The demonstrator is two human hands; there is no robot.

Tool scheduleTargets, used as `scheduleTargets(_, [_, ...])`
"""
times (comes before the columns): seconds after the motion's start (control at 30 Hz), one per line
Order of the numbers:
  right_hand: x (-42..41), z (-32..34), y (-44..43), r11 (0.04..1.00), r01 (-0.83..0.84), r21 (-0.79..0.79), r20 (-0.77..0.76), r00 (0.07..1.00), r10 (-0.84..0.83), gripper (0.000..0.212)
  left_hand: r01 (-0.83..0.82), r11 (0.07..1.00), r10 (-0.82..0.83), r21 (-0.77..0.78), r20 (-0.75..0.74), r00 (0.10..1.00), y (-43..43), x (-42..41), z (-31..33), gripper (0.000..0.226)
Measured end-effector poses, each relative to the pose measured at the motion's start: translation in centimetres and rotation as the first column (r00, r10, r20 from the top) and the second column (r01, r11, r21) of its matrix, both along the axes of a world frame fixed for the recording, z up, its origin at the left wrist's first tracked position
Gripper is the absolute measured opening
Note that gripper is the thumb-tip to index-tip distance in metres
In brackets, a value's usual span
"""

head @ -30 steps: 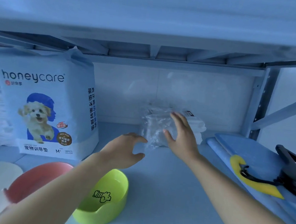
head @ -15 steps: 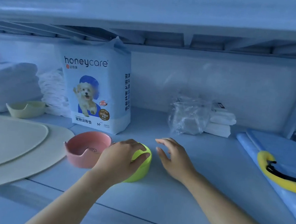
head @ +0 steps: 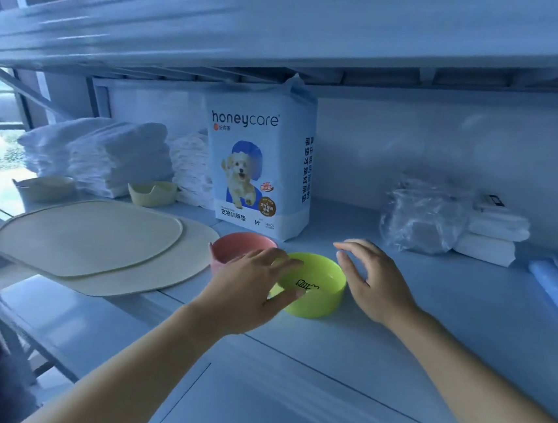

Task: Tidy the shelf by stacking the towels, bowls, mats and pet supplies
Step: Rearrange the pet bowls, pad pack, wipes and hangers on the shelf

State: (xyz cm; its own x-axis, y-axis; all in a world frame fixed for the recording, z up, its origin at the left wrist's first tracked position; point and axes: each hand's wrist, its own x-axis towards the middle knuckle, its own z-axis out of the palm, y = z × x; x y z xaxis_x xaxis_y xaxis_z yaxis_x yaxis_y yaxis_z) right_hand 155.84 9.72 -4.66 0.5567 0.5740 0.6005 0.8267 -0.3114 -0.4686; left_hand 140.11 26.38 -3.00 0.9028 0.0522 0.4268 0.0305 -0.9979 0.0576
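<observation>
Left hand (head: 250,287) grasps the green bowl (head: 320,304) at its left rim: fingers over the far edge, thumb hooked on the near edge. Right hand (head: 374,282) is released, fingers spread and nearly straight, holding nothing, just right of the green bowl. Can't tell whether its thumb touches the bowl's wall.

The green bowl sits upright on the shelf (head: 322,379), with a small black drawing on its inside bottom.

Pink bowl (head: 244,243) is right against the green bowl's left-rear side, partly hidden by the left hand; contact unclear. Pad pack (head: 257,175) — pale blue, dog picture, "honeycare" print — stands upright behind the green bowl, just past the pink bowl.

Two cream mats (head: 87,237) lie flat, one on the other, left of the green bowl beyond the pink bowl.

Farther left and back from the green bowl is a yellow bowl (head: 153,193), then a cream bowl (head: 44,187) further left. Stacked white towels (head: 115,158) sit behind those two.

Right and back from the green bowl is a crumpled clear bag (head: 420,218) with something pale inside, and folded white pads (head: 491,237) stacked just beside it. Blue roll (head: 553,289) lies well right of the green bowl, cut off by the frame edge.
</observation>
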Motion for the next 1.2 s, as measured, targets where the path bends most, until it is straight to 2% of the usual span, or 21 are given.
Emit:
scheduleTargets(0.2, [-0.9,2.3,3.4,0.998,-0.035,-0.046,0.062,0.997,0.038,0.034,0.01,0.995,-0.007,-0.099,0.028,1.0,5.0,0.2,3.0,0.057])
scheduleTargets(0.4, [1.4,4.2,7.8,0.991,0.024,-0.134,0.15,0.989,-0.004,0.034,-0.06,0.993,0.066,-0.097,0.053,0.996,13.7,1.5,4.3,0.042])
scheduleTargets(0.6, [4.6,5.4,14.6,0.966,0.111,-0.235,0.141,0.987,-0.079,0.038,-0.091,0.99,0.094,-0.107,0.02,0.995,21.4,4.8,4.6,0.039])
scheduleTargets(0.83, [6.8,5.5,19.0,0.937,0.346,-0.053,0.217,0.92,-0.327,0.034,-0.078,0.979,0.079,-0.186,0.0,0.997,29.2,8.9,3.7,0.036])
scheduleTargets(0.93, [7.2,5.5,19.2,0.917,0.398,-0.022,0.166,0.906,-0.39,0.043,-0.05,0.975,0.053,-0.215,0.01,0.999,31.0,11.3,3.0,0.044])
scheduleTargets(1.1, [7.9,5.6,19.0,0.884,0.467,-0.026,0.065,0.883,-0.465,0.061,-0.055,0.964,0.075,-0.259,0.068,0.995,31.5,15.3,2.0,0.08])
scheduleTargets(1.2, [8.0,5.4,19.1,0.909,0.417,0.007,0.001,0.909,-0.417,0.073,-0.055,0.937,0.088,-0.346,0.081,0.993,30.8,17.0,1.4,0.092])
